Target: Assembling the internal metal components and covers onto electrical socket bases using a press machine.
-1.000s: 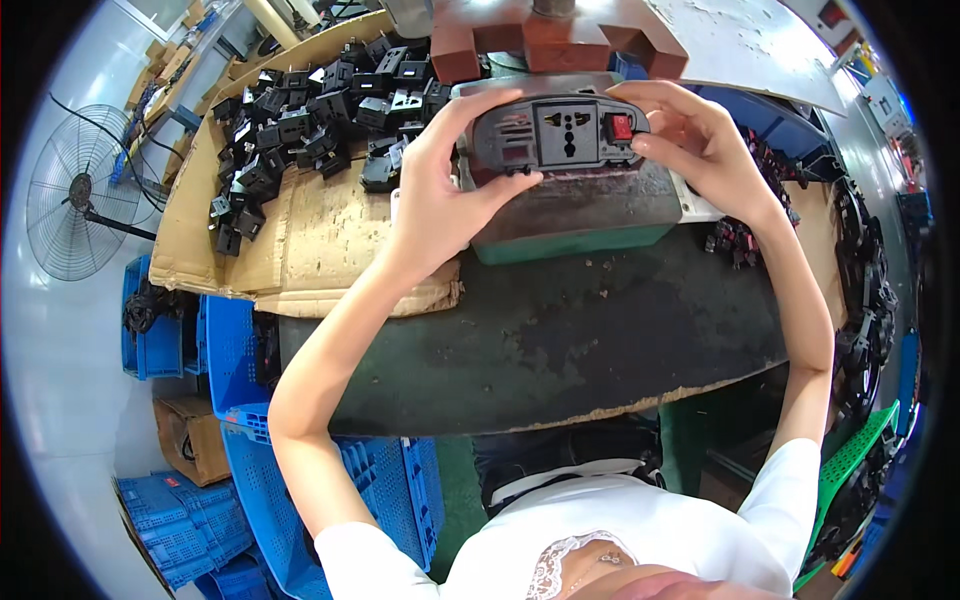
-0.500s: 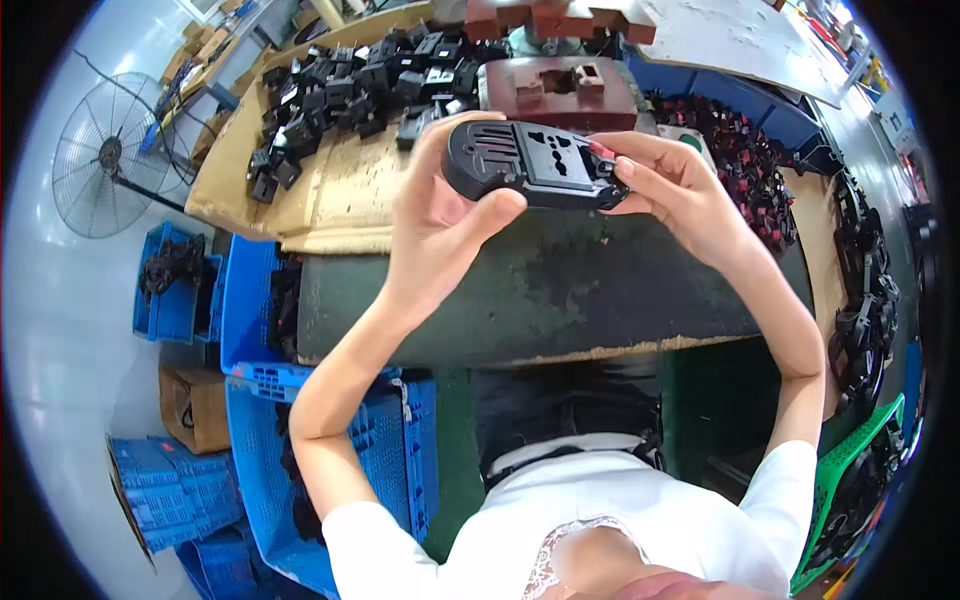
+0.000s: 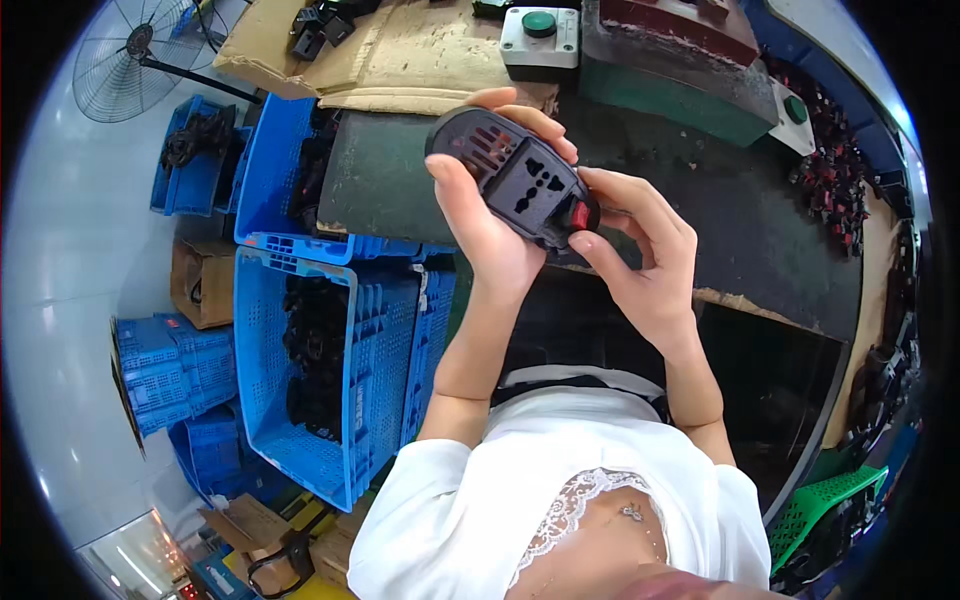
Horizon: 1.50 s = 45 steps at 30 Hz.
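Observation:
A black, rounded power-socket housing (image 3: 515, 170) is held up above the near edge of the bench, tilted with its face showing. It has slots at one end and universal socket holes in a grey-black panel. My left hand (image 3: 490, 235) wraps round the slotted end, thumb along the near side and fingers behind. At the other end a red rocker switch (image 3: 580, 214) sits in the housing. The thumb and forefinger of my right hand (image 3: 650, 250) close on that end, beside the switch. My right hand's other fingers are curled and partly hidden.
Behind the housing are a green-button box (image 3: 540, 45), a dark green machine base (image 3: 680, 90) and a second button box (image 3: 793, 115). Red and black small parts (image 3: 840, 180) are heaped at the right. A blue crate (image 3: 350, 400) with black parts stands left; cardboard (image 3: 420, 60) covers the far left bench.
My view has swung down and leftward. The housing has come nearer to my body and tilted, its switch end now lower right. The red switch now shows seated at that end.

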Tool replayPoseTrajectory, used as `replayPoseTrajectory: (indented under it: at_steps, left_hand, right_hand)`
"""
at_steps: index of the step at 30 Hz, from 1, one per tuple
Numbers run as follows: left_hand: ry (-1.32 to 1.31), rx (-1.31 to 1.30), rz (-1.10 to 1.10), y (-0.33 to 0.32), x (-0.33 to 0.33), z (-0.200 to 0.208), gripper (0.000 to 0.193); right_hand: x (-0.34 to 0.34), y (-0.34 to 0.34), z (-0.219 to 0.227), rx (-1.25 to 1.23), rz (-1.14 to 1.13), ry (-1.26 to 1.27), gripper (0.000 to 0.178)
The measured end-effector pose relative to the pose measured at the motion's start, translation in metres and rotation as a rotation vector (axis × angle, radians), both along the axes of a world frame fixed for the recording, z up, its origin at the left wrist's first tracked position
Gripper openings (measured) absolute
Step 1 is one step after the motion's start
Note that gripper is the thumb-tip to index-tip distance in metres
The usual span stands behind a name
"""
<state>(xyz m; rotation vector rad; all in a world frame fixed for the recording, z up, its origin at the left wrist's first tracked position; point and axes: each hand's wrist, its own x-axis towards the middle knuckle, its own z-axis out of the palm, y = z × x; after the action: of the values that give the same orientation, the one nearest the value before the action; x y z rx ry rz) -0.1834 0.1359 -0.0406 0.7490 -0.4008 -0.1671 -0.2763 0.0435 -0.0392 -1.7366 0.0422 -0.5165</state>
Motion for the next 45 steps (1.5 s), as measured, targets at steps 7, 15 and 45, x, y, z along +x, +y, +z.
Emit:
replayPoseTrajectory:
  at_steps: [7,15,45]
  left_hand:
    - [-0.097,0.132,0.195,-0.003,-0.010,-0.008,0.081]
    - [-0.156,0.351,0.308,-0.005,-0.009,-0.005,0.079]
    - [-0.324,0.227,0.306,-0.008,-0.009,-0.007,0.053]
  right_hand:
    - [0.005,0.004,-0.010,-0.237,-0.076,-0.016,0.045]
    - [0.011,0.005,-0.019,-0.413,-0.107,-0.180,0.047]
    - [0.011,-0.004,-0.010,-0.247,0.021,-0.049,0.030]
